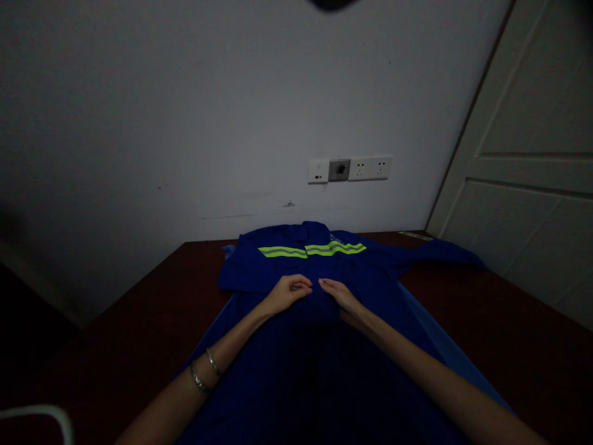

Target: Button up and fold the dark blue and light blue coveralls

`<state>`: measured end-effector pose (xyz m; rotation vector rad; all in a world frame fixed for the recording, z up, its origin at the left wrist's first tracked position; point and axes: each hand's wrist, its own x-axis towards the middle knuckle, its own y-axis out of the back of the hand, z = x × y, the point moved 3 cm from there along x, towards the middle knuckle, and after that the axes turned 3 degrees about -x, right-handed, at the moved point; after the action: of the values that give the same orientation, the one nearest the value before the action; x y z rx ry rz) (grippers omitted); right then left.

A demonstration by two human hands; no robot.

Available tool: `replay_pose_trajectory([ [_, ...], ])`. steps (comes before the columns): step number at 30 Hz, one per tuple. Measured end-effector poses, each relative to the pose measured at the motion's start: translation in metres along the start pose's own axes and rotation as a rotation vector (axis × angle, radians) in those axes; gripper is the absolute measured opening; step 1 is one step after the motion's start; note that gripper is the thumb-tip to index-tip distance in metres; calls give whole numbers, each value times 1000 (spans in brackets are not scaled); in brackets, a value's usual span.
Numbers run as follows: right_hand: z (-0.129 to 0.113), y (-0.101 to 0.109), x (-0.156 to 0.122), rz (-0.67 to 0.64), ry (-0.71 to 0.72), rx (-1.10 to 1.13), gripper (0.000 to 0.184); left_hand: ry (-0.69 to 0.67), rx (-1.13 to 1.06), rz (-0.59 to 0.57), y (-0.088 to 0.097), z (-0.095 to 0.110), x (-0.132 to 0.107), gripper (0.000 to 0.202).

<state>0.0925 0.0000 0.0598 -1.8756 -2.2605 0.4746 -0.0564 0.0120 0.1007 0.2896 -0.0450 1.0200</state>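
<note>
A blue work coverall (273, 266) lies front up, its collar towards the wall and its lower part running down into shadow. Bright yellow-green and grey reflective stripes cross its chest. Over the middle of the front, my left hand (288, 293) has its fingers curled, thumb and fingertips pinched at the cloth. My right hand (341, 295) faces it a short gap away, thumb and fingers also pinched together at the garment's front. Whatever small part sits between the fingertips is too dark to make out. Two silver bangles circle my left forearm.
Under the coverall is a dark red-brown tabletop (152, 309), with light blue cloth (440, 340) showing along the garment's edge. One sleeve (449, 250) stretches right towards a pale panelled door (528, 173). Wall sockets (370, 168) sit behind. A pale curved edge (46, 411) shows lower left.
</note>
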Motion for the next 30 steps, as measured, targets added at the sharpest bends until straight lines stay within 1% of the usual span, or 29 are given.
replay_pose_trajectory([
  [3, 0, -2, -2, -35, -15, 18, 32, 2, -22, 15, -1, 1, 0, 23],
  [7, 0, -6, -5, -101, -48, 9, 30, -41, -43, 69, -2, -1, 3, 25],
  [11, 1, -10, -7, -129, -53, -20, 33, -88, -52, 83, -5, -4, 7, 26],
  [16, 1, -14, -9, -138, -45, -26, 32, -178, 90, 149, -7, -3, 9, 24],
  [19, 0, -14, -9, -145, -42, -10, 30, -199, 142, 152, -5, -2, 8, 23],
  [21, -1, -12, -8, -124, -39, 8, 29, -210, 183, 142, -2, 0, 8, 22],
  [24, -1, -8, -5, -49, -23, 54, 29, -207, 279, 127, 8, 10, 5, 21],
  [27, -1, -3, -2, 40, 17, 66, 32, -180, 387, 64, 17, 26, 0, 20],
  [28, -1, -1, -2, 66, 40, 54, 34, -196, 446, 61, 20, 33, -2, 19],
  [30, -4, 3, -1, 117, 100, 13, 36, -247, 560, 106, 23, 47, -9, 17],
])
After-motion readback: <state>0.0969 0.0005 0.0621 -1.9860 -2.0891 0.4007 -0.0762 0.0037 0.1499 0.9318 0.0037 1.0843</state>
